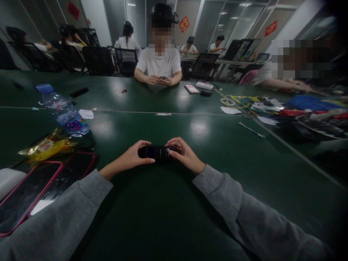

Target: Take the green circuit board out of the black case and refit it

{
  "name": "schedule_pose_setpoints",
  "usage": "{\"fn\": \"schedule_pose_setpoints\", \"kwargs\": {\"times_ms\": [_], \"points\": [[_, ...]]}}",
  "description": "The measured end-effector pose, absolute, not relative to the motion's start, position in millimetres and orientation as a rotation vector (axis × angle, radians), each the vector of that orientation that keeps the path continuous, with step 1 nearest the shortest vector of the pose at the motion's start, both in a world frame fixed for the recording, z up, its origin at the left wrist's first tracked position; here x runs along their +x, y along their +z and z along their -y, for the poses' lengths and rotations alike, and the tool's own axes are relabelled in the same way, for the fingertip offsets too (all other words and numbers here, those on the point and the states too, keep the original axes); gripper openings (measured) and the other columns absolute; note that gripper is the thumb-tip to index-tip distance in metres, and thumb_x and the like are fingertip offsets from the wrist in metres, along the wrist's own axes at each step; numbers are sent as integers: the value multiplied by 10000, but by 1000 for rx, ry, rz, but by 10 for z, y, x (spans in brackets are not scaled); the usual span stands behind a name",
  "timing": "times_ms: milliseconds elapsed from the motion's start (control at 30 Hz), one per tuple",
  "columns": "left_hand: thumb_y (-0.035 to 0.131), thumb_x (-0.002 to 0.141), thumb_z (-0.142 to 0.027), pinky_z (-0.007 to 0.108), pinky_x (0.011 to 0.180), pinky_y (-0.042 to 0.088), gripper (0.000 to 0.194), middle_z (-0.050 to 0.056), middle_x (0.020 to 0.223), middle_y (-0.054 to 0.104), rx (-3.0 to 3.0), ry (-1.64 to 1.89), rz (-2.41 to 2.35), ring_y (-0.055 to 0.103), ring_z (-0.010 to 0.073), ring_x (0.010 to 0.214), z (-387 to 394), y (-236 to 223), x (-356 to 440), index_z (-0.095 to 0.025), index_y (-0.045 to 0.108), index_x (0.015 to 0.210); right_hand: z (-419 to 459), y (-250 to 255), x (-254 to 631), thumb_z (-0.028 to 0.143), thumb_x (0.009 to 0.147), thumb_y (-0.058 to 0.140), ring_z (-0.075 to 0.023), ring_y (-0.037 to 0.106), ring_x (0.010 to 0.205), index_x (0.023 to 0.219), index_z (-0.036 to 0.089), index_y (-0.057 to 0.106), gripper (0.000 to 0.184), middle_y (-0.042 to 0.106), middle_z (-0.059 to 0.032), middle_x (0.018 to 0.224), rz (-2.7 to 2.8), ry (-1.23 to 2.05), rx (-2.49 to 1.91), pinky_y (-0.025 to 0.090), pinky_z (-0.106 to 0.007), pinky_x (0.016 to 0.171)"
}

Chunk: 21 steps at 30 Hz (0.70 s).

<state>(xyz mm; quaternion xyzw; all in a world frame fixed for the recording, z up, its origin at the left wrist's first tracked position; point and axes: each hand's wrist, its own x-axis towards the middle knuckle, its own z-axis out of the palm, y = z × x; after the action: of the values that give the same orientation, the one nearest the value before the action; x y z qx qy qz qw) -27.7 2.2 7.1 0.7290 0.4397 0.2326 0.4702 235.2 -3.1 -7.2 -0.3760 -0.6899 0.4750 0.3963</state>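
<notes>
Device point(159, 153) between left hand point(137, 154) and right hand point(185, 155); bottle point(63, 111) left, wrench point(251, 130) right, probably cables point(245, 98) behind wrench.

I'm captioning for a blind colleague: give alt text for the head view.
The left hand and right hand hold a small black device at a green table. A plastic bottle and yellow packet are at left; opposite, a white-shirted person handles something small.

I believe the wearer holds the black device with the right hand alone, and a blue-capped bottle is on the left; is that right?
Not quite: the head view shows the left hand holding the black device too, opposite the right hand. The blue-capped bottle is on the left.
</notes>
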Motion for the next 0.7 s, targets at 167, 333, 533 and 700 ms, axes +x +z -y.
{"fn": "schedule_pose_setpoints", "kwargs": {"times_ms": [167,333,533,700], "points": [[740,715,-414,522,1052,389,692,138,1407,468,1787,585,-1076,442,308,1319,-50,13,-302,-226,428,1304,37,-68,2342,309,841,629,-219,595,1070,1112,248,502,305,596,-48,1089,1751,1172,-959,471,-457,950],[716,741,-420,492,1033,415,678,140,1379,491,1816,559,-1021,491,293,1270,-50,12,-328,-209,422,1314,39,-79,2315,308,842,631,-211,596,1034,1111,252,507,301,589,-41,1077,1735,1164,-942,492,-419,901],[707,752,-455,469,1030,422,652,144,1352,512,1870,699,-1077,519,283,1233,4,-78,-304,-191,454,1293,41,-127,2245,308,839,623,-182,606,892,1043,227,550,231,605,-24,949,1724,1088,-911,479,-359,821],[718,738,-461,509,1010,424,646,138,1317,550,1900,788,-1087,541,290,1201,8,-206,-307,-195,486,1280,73,-197,2196,316,798,638,-175,602,839,996,214,556,237,611,-15,898,1693,1017,-897,470,-346,799]]}}
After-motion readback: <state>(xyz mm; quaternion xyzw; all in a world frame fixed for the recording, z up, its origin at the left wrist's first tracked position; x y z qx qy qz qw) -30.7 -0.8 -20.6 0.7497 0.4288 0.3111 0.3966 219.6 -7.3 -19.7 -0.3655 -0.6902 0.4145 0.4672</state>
